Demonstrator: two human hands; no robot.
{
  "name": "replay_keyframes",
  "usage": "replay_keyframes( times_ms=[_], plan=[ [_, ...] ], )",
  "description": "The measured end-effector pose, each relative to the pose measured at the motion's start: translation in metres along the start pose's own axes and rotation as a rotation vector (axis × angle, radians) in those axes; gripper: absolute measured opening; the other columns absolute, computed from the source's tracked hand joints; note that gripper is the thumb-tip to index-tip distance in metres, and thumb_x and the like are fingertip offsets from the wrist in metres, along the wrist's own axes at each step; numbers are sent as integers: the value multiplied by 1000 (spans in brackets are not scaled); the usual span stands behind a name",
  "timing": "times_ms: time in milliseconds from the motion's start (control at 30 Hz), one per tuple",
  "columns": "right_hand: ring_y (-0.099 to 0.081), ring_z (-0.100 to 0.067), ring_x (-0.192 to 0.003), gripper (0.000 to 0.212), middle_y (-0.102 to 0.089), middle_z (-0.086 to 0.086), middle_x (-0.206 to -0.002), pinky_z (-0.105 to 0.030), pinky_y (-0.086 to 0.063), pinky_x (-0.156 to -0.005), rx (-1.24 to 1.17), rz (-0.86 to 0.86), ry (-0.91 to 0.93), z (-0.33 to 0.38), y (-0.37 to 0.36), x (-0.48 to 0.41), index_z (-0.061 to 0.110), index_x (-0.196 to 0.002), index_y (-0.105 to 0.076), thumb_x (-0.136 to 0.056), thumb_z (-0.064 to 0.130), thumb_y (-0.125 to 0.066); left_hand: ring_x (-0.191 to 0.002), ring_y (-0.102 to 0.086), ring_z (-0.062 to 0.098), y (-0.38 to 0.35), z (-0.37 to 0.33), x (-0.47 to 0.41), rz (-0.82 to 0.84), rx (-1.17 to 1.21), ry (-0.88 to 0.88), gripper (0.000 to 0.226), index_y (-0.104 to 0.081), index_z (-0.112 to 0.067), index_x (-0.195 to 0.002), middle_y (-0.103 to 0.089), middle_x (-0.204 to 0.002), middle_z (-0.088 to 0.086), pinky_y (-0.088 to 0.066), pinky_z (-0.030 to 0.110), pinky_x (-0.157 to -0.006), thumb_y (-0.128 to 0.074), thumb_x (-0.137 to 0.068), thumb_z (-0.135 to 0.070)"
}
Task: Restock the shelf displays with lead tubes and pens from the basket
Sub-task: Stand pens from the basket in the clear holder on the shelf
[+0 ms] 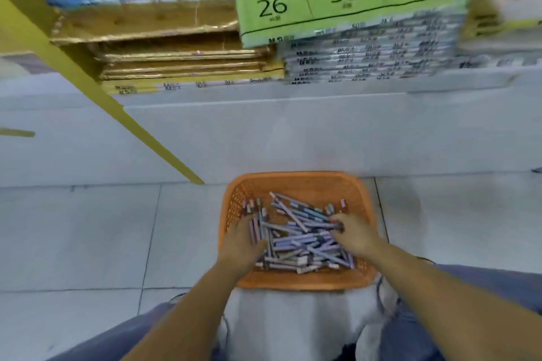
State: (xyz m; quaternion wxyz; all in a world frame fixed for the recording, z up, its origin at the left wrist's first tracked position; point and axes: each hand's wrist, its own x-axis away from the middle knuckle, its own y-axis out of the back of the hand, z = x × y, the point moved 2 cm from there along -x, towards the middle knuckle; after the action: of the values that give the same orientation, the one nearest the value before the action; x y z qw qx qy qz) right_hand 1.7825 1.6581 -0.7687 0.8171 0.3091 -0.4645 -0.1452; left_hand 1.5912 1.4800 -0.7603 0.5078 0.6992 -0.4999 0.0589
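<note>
An orange plastic basket [293, 182] sits on the tiled floor in front of me, between my knees. It holds a loose heap of several purple and grey pens [302, 240]. My left hand [243, 239] is inside the basket at its left side and holds a small bunch of pens [254, 228] upright against its fingers. My right hand [353, 236] reaches in from the right, its fingertips pinching pens at the top of the heap. The picture is blurred, so single pens are hard to tell apart.
A low white shelf base [264, 132] stands just behind the basket. On it lie stacks of brown card packs [181, 61], green-labelled paper packs [352, 3] and grey packs [366, 58]. A yellow shelf post [96, 91] slants down at the left.
</note>
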Motion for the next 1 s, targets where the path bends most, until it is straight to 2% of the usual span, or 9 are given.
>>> replay_keyframes(
  times_ms=[67,133,200,267,467,600,733,900,1000],
  plan=[
    [-50,-31,-118,49,-47,-17,-140,-40,-43,-99,51,-35,39,-10,-17,-14,11,-141,-44,-99,33,-52,-150,-25,28,-14,10,-11,1,32,61,82,-19,-7,-158,-25,-163,13,-23,36,-120,-63,-96,-38],
    [-22,-29,-143,75,-18,-6,-159,-43,-26,-116,102,-24,76,-12,-31,-23,22,-155,-17,-95,52,-51,-150,-26,28,-24,14,-19,-9,117,95,87,-16,-7,-158,-25,-164,13,-22,36,-122,-68,-94,-34],
    [0,-27,-149,92,2,-1,-163,-43,-11,-121,150,-39,87,-10,-41,-31,26,-155,1,-89,66,-48,-145,-35,28,-32,15,-27,-53,209,125,85,-21,-11,-158,-35,-160,11,-28,40,-121,-73,-91,-26],
    [2,-27,-149,97,4,-2,-163,-42,-7,-120,244,-98,90,-5,-47,-37,26,-154,9,-87,70,-45,-142,-40,29,-38,14,-32,-107,262,168,86,-22,-17,-157,-41,-156,9,-31,41,-118,-75,-89,-22],
    [-26,-33,-136,82,-37,-4,-148,-46,-27,-106,414,-264,42,8,-43,-53,27,-150,-22,-85,69,-49,-134,-49,28,-53,12,-44,-164,359,280,89,-33,-22,-152,-51,-146,5,-37,42,-113,-84,-79,-19],
    [-24,-29,-132,86,-31,-4,-147,-41,-26,-111,347,-212,158,7,-41,-65,22,-150,-25,-83,60,-62,-121,-59,26,-54,11,-55,-103,394,315,72,-47,-17,-142,-62,-132,4,-47,41,-106,-84,-80,-19],
    [-20,-29,-141,93,-22,-4,-152,-43,-26,-113,267,-98,214,18,-47,-73,22,-153,-15,-83,58,-65,-91,-64,23,-51,15,-62,-22,409,339,32,-56,-18,-115,-69,-112,9,-51,32,-81,-73,-88,-13],
    [-45,-32,-117,60,-43,-13,-135,-36,-39,-83,252,-35,152,32,-48,-81,13,-136,-40,-90,43,-63,-71,-55,3,-54,27,-64,-9,534,334,21,-54,-25,-108,-59,-82,-12,-44,19,-58,-66,-93,-16],
    [-46,-32,-118,46,-44,-16,-134,-36,-39,-89,232,-21,125,27,-42,-81,7,-128,-47,-94,36,-59,-67,-58,9,-50,32,-61,-48,587,381,17,-60,-15,-112,-62,-79,-5,-42,19,-51,-60,-97,-23]
  ],
)
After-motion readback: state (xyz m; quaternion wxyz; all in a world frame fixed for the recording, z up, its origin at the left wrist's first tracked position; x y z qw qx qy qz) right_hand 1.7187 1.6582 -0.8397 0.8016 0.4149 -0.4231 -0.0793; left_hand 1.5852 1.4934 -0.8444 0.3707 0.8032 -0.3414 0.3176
